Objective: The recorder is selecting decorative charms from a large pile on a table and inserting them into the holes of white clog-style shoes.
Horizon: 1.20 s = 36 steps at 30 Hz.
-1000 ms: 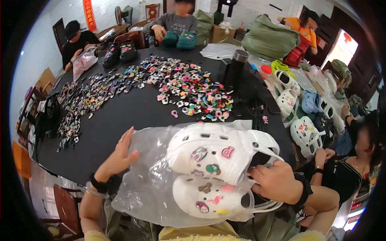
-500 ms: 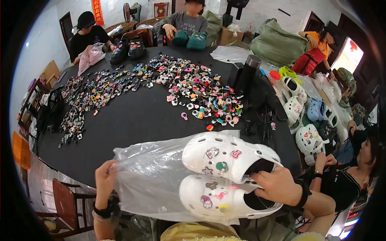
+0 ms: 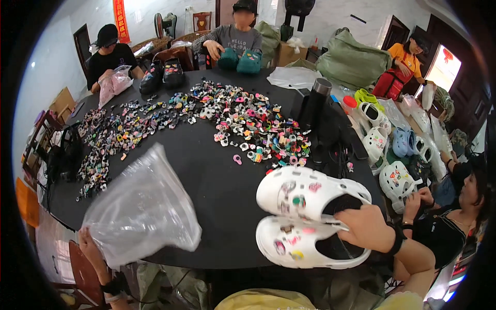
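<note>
A pair of white clogs [image 3: 281, 194] with colourful charms on their tops lies side by side, toes to the left, over the near right of the table. My right hand [image 3: 366, 227] grips both clogs together at their inner sides by the openings, fingers partly hidden inside. At the near left, my left hand [image 3: 92, 248] pinches the edge of a clear plastic bag [image 3: 147, 212]. The bag billows above the black table, apart from the clogs, and nothing shows inside it.
Loose shoe charms [image 3: 258, 124] are heaped across the black table [image 3: 217, 191]. A black bottle [image 3: 316, 103] stands at the right. More clogs [image 3: 398, 181] lie beyond the table's right side, near a co-worker's hands. Other people sit across the table with teal clogs [image 3: 249, 62] and black clogs [image 3: 173, 73].
The plastic bag has come off the clogs and swung left with my left hand. My right hand has shifted the clogs slightly to the right.
</note>
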{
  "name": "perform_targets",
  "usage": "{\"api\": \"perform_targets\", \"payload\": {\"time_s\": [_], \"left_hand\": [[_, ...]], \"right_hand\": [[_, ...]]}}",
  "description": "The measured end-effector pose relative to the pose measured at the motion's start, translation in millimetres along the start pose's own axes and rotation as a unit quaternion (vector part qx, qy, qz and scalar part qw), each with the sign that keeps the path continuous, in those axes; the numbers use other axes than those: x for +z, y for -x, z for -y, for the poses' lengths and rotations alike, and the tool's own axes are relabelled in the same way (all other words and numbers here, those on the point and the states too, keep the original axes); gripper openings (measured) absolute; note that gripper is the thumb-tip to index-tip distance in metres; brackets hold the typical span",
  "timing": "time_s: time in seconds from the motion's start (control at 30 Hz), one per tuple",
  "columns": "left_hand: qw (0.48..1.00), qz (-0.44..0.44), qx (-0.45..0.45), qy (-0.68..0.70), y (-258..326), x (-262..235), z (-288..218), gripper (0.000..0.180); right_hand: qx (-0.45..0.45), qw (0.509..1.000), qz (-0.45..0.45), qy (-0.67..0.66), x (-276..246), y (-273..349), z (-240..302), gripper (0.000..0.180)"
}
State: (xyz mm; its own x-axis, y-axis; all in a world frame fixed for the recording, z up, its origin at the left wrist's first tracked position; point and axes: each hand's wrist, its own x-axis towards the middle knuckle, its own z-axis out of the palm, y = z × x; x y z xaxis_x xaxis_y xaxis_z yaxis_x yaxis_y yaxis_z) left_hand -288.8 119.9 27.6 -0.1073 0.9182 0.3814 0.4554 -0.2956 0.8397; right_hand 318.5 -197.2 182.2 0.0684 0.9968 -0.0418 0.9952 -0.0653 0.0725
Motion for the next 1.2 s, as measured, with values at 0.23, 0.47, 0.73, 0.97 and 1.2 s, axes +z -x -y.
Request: {"api": "perform_targets", "payload": {"time_s": [0.23,0.47,0.73,0.97,1.2], "left_hand": [[0.914,-0.168,-0.181,0.323,30.9,69.1,-72.2,0.044],[0.969,-0.212,0.041,0.118,92.0,133.5,-121.3,0.045],[0.975,0.038,0.221,-0.009,201.0,190.6,-220.6,0.053],[0.802,0.534,0.222,0.151,201.5,199.2,-303.0,0.048],[0.93,0.267,0.253,0.009,169.7,168.3,-276.0,0.015]], "right_hand": [[0.04,0.987,-0.028,-0.154,17.4,-60.3,30.0,0.025],[-0.097,0.969,-0.159,-0.161,44.0,-96.6,57.2,0.02],[-0.132,0.71,0.079,-0.688,-6.5,-61.3,89.1,0.086],[-0.077,0.82,0.063,-0.563,-22.3,-46.1,47.3,0.048],[0.051,0.811,-0.362,-0.457,40.3,-7.5,-211.1,0.03]]}}
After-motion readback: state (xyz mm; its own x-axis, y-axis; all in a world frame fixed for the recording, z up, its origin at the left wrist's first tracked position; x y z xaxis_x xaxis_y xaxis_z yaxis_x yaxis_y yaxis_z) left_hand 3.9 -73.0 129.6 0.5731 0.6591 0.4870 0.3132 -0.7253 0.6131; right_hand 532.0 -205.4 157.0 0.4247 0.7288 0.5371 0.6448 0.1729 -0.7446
